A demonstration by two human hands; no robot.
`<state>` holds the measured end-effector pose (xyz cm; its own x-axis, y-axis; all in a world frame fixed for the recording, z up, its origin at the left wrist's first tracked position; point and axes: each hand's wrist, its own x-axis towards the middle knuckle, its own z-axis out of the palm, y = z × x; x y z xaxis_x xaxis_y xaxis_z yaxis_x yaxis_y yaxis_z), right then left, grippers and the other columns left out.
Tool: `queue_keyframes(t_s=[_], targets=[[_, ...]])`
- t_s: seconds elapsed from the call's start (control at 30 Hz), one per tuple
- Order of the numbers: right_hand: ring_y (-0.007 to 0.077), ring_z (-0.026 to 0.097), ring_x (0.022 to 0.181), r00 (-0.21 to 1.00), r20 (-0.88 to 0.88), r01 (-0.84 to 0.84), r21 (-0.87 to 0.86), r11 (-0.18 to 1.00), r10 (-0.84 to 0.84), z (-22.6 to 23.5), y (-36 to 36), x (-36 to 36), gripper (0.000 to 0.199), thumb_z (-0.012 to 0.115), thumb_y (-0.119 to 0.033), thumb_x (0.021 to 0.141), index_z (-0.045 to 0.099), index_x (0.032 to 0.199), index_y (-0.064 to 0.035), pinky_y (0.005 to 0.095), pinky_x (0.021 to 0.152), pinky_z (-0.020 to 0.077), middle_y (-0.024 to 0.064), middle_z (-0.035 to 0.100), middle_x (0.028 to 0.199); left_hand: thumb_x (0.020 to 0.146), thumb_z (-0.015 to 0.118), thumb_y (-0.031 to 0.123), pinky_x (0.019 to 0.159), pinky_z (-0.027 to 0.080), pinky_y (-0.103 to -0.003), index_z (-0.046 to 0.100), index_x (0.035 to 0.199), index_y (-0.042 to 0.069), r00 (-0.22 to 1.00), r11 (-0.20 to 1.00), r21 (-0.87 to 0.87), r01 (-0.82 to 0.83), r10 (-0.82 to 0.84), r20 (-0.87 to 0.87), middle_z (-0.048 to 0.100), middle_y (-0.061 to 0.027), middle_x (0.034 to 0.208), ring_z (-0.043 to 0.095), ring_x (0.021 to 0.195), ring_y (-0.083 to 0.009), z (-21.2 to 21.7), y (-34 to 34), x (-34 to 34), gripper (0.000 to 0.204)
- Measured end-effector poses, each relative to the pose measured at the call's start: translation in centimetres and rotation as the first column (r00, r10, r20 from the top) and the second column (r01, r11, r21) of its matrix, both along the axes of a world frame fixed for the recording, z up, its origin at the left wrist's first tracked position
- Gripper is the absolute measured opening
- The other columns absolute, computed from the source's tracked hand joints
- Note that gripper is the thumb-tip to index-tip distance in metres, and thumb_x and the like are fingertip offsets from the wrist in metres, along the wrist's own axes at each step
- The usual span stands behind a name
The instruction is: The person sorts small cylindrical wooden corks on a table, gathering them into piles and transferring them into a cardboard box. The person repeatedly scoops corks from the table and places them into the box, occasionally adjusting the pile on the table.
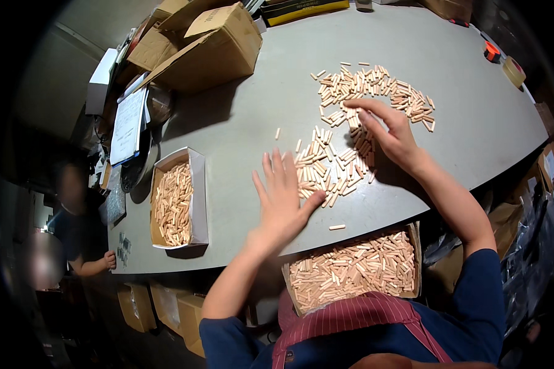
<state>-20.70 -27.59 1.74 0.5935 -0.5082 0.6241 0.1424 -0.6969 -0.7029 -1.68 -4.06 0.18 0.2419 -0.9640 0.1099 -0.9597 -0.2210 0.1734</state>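
Short wooden dowel pins [317, 166] lie loose in a pile on the grey table, and more dowel pins [357, 83] spread in an arc farther back. My left hand [280, 197] is flat with fingers spread, slightly blurred, at the left edge of the nearer pile; its thumb touches the pins. Over the gap between the two piles reaches my right hand [385, 126], index finger stretched out and thumb apart from it, with nothing seen in its grasp. Its other fingers are partly hidden. A box [417, 258] full of dowel pins stands at my lap, below the table edge.
A white-sided carton [198, 197] of dowel pins stands on the left of the table [240, 141]. Behind it are a clipboard [129, 126] and open cardboard boxes [212, 58]. Tape [513, 72] lies far right. Another person [80, 221] is at the left edge.
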Motion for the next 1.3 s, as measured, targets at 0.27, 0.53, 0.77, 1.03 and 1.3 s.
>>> queue_keyframes(t_s=[0.27, 0.53, 0.77, 1.03, 1.3], targets=[[0.0217, 0.075, 0.109, 0.996, 0.039, 0.073, 0.077, 0.994, -0.076, -0.7, -2.8, 0.3, 0.031, 0.058, -0.022, 0.111, 0.072, 0.128, -0.0005, 0.0333, 0.091, 0.0579, 0.0136, 0.079, 0.118, 0.11, 0.05, 0.049, 0.132, 0.015, -0.053, 0.03, 0.162, -0.011, 0.952, 0.971, -0.232, 0.053, -0.119, -0.281, 0.029, -0.035, 0.169, 0.021, 0.16, -0.051, -0.2, -7.5, 4.9, 0.082], [0.0256, 0.076, 0.104, 0.993, -0.027, 0.119, 0.003, 0.993, -0.119, -1.3, -3.6, 0.1, 0.031, 0.059, -0.024, 0.11, 0.073, 0.127, -0.0015, 0.0355, 0.09, 0.0582, 0.0157, 0.079, 0.116, 0.113, 0.044, 0.042, 0.131, 0.02, -0.052, 0.038, 0.161, -0.005, 0.94, 0.943, -0.149, 0.299, -0.317, -0.125, 0.038, -0.0248, 0.169, 0.032, 0.159, -0.0411, 0.2, -10.2, 3.8, 0.068], [0.03, 0.075, 0.108, 0.991, -0.041, 0.127, 0.001, 0.992, -0.126, -1.0, -3.3, 0.2, 0.028, 0.062, -0.022, 0.108, 0.073, 0.125, -0.002, 0.0382, 0.094, 0.0578, 0.0163, 0.078, 0.118, 0.109, 0.052, 0.025, 0.128, 0.025, -0.053, 0.051, 0.152, 0.0, 0.904, 0.897, -0.294, 0.329, -0.389, -0.175, 0.047, -0.0233, 0.162, 0.036, 0.155, -0.0439, 0.3, -8.0, 2.9, 0.05], [0.0299, 0.07, 0.116, 0.993, -0.064, 0.083, -0.192, 0.978, -0.097, -1.5, -3.5, 0.1, 0.022, 0.063, 0.001, 0.09, 0.075, 0.108, -0.0009, 0.0397, 0.097, 0.0572, 0.012, 0.075, 0.126, 0.08, 0.078, 0.008, 0.108, 0.043, -0.047, 0.074, 0.088, 0.009, 0.875, 0.836, -0.414, 0.359, -0.456, -0.163, 0.068, -0.0097, 0.114, 0.057, 0.124, -0.0342, 2.9, -3.1, -1.6, 0.009], [0.0279, 0.073, 0.112, 0.988, -0.063, 0.123, -0.268, 0.956, -0.144, -1.5, -4.0, -0.2, 0.021, 0.066, 0.003, 0.089, 0.076, 0.108, -0.0017, 0.0396, 0.098, 0.0575, 0.0095, 0.077, 0.121, 0.08, 0.079, 0.009, 0.106, 0.043, -0.048, 0.073, 0.096, 0.011, 0.907, 0.839, -0.38, 0.389, -0.421, -0.001, 0.067, -0.0087, 0.125, 0.056, 0.13, -0.0339, 3.6, -2.4, -3.3, 0.016]])
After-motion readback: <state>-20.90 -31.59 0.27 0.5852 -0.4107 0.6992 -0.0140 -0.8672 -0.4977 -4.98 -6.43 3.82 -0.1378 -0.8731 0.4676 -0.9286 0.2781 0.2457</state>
